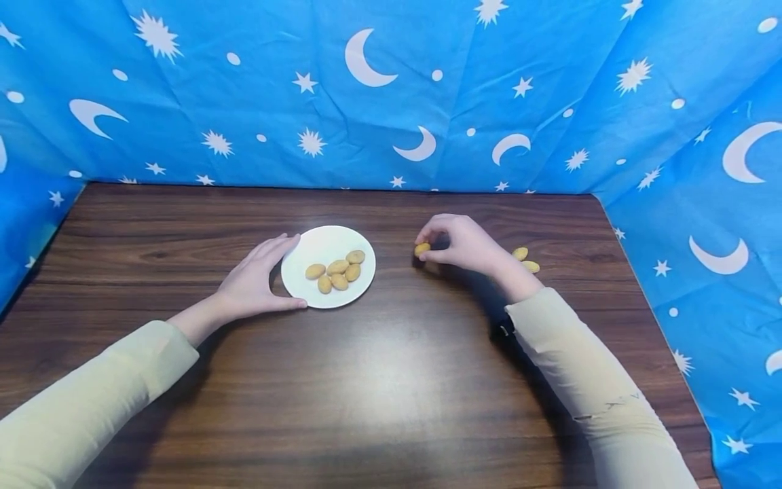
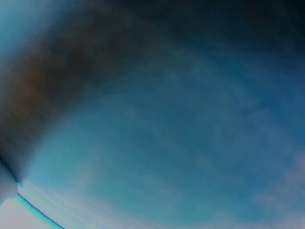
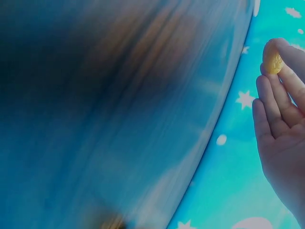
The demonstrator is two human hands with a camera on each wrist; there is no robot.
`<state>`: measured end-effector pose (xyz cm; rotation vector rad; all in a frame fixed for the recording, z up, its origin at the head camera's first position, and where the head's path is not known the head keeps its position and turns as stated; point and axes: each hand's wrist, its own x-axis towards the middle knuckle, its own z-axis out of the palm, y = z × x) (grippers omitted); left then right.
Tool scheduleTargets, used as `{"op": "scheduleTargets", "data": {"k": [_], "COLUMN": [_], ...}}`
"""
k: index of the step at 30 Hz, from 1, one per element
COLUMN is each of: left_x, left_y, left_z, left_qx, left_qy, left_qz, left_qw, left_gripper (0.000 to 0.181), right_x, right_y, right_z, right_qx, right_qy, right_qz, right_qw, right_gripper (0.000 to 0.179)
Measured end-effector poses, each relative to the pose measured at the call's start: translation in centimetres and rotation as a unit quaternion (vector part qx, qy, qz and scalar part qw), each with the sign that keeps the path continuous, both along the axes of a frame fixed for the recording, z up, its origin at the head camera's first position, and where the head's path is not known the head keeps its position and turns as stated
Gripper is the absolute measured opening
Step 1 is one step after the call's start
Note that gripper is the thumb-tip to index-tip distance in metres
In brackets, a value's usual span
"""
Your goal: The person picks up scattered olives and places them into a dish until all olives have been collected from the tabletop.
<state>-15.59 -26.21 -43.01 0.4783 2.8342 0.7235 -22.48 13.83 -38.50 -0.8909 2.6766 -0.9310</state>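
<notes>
A round white plate (image 1: pixel 293 272) lies on the table with several small yellow-brown ovals (image 1: pixel 338 267) on it, wrinkled like nuts or dried fruit. At its left rim my left hand (image 1: pixel 253 278) is spread wide, the straight fingers at the upper edge and the thumb at the lower one. My right hand (image 1: pixel 464 246) pinches one more yellow oval (image 3: pixel 273 63) between thumb and fingertips, to the right of the plate and low over the table. In the right wrist view the other fingers stay fairly straight. The left wrist view is a blur.
A few loose yellow ovals (image 1: pixel 530 267) lie beyond the right forearm, partly screened by it. The dark wood table (image 1: pixel 379 380) ends at a blue cloth (image 1: pixel 391 102) with white moons and stars, which hangs behind and at both sides.
</notes>
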Motion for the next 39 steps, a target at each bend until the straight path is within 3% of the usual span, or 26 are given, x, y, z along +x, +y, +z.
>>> {"op": "scheduleTargets", "data": {"k": [7,17,29,39], "left_x": [-0.1,-0.2,0.0,-0.1], "left_y": [0.0,-0.1,-0.3,0.1], "left_z": [0.2,0.2,-0.1,-0.1], "left_qx": [0.0,0.0,-0.004,0.004], "left_qy": [-0.001,-0.003,-0.005,-0.006], "left_qz": [0.002,0.003,0.001,-0.002], "left_qw": [1.0,1.0,1.0,1.0], "left_gripper": [0.119,0.12,0.119,0.118], "right_x": [-0.4,-0.4,-0.8,-1.4], "right_y": [-3.6,-8.1,-11.7,-13.1], "right_z": [0.1,0.8,0.2,-0.6], "right_qx": [-0.032,-0.045,-0.055,-0.005], "right_qy": [0.017,0.007,-0.01,-0.027], "right_qz": [0.025,0.045,0.063,0.059], "right_qw": [0.999,0.998,0.9964,0.9979], "right_gripper": [0.021,0.022,0.022,0.023]}}
